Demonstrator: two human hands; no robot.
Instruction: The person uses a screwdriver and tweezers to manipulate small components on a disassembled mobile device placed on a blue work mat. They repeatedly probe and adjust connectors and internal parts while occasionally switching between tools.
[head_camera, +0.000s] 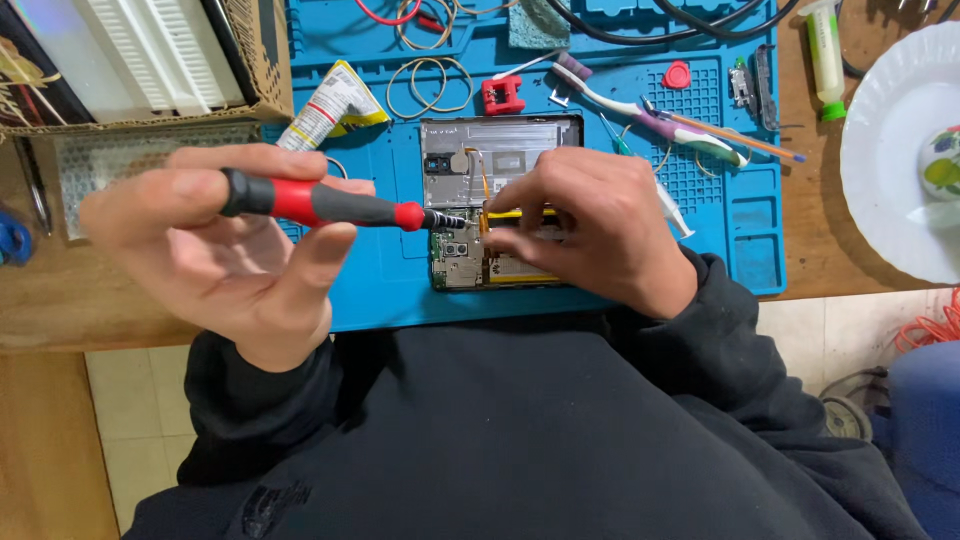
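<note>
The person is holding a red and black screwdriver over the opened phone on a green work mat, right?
Not quite: the silicone work mat is blue, as the head view shows. The left hand does hold the red and black screwdriver over the opened phone.

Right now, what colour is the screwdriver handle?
Red and black screwdriver, held in the left hand; head view.
</note>
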